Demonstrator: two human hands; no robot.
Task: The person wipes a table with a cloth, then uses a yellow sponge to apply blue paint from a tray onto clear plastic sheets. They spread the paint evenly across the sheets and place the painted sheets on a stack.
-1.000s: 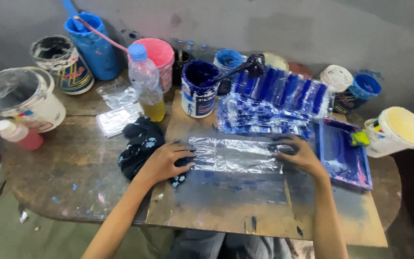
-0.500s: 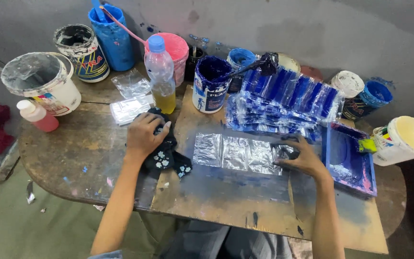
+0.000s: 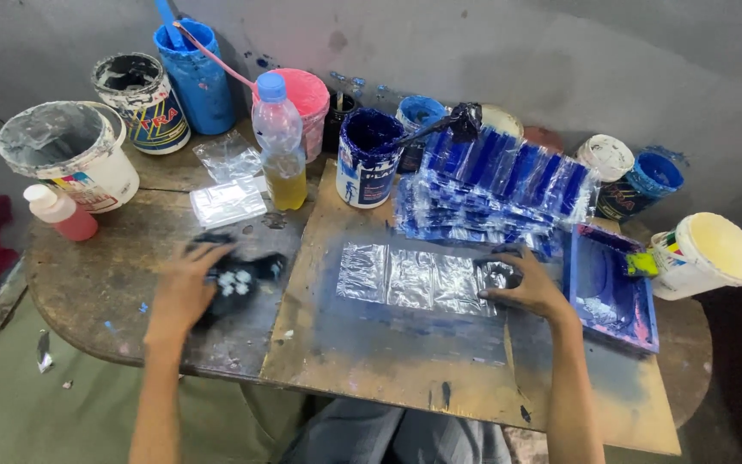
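Nearest the person, a paint-stained wooden board (image 3: 371, 361) lies across the front edge of the round tabletop (image 3: 88, 283). On the board's middle lies a strip of clear plastic packets (image 3: 414, 279), flat and shiny, over a blue smear. The right hand (image 3: 530, 288) presses down on the strip's right end, fingers spread a little and flat on the plastic. The left hand (image 3: 184, 288) is blurred, left of the board, its fingers curled loosely over a black, ink-soaked rag (image 3: 238, 279) that lies on the tabletop at the board's left edge; whether it grips the rag or only rests on it I cannot tell.

To the right, at the board's right edge, sits a blue tray (image 3: 611, 292) with paint inside. Behind the strip, a heap of blue-printed packets (image 3: 495, 193) fans out across the board's far side. A blue-stained tin (image 3: 367, 159) stands at the board's far left corner, a plastic bottle (image 3: 281, 150) with yellow liquid just left of it, and a small stack of clear packets (image 3: 227, 204) beside that.

Along the tabletop's far edge stand a pink tub (image 3: 311, 99), a blue bucket (image 3: 195, 77) and a black-rimmed tin (image 3: 141, 99); a white bucket (image 3: 70, 155) and a small pink bottle (image 3: 60, 213) are at the left edge, and a cream bucket (image 3: 706, 253) at the right.
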